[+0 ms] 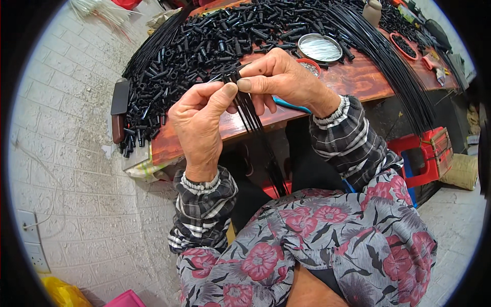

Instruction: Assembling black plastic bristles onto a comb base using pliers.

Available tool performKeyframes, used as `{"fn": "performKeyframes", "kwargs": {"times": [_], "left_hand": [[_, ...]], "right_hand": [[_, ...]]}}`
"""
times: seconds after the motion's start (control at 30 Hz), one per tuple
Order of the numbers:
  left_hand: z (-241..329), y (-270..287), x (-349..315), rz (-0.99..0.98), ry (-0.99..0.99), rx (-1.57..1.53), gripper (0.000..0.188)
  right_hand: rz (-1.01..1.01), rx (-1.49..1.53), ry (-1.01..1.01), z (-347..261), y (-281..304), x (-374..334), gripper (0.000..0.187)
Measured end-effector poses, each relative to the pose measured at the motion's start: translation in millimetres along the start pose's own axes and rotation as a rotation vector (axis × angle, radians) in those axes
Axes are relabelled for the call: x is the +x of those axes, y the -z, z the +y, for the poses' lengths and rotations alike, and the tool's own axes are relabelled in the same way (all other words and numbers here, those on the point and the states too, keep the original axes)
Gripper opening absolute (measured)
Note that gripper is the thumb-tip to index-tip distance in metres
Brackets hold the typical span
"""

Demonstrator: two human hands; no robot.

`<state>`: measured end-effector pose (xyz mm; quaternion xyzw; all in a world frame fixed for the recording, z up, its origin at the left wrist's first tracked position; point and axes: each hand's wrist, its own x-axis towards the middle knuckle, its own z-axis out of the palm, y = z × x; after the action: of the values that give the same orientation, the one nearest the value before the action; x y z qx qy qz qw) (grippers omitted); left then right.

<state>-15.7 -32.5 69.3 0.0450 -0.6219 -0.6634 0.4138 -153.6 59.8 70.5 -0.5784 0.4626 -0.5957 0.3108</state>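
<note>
Above the table's front edge, my left hand (pixel 199 117) and my right hand (pixel 289 79) meet, thumbs and fingers pinched together. Between them is the top of a bundle of thin black rods (pixel 250 116), which slants down toward my lap. Short black tubular pieces (pixel 232 75) show at the bundle's upper end, partly hidden by my fingertips. A large heap of similar black tubular pieces (pixel 220 43) spreads just beyond my hands. Close to my right hand are a small red dish (pixel 318 65) of tiny pale bits and a round metal-rimmed dish (pixel 319 47) holding fine whitish strands.
Long black rods (pixel 396 77) hang over the wooden table's (pixel 358 82) right side. A red bowl (pixel 403 46) of small black parts stands beyond them. At the left corner lies a dark flat block with a brown handle (pixel 118 128). A red stool (pixel 427 156) stands at right.
</note>
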Motion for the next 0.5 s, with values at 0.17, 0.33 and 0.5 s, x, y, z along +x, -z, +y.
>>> {"fn": "performKeyframes", "kwargs": {"times": [0.17, 0.33, 0.5], "left_hand": [[1.0, -1.4, 0.7, 0.049, 0.046, 0.016, 0.007], [-2.6, 17.7, 10.2, -0.079, 0.129, -0.013, 0.013], [0.6, 11.6, 16.7, -0.088, 0.192, -0.038, 0.030]], "right_hand": [[0.043, -0.055, 0.029, -1.4, 0.0, -1.6, 0.026], [-0.189, -0.104, 0.004, -4.1, 12.5, 2.4, 0.030], [-0.234, -0.020, -0.014, 3.1, 12.2, 1.8, 0.033]]}}
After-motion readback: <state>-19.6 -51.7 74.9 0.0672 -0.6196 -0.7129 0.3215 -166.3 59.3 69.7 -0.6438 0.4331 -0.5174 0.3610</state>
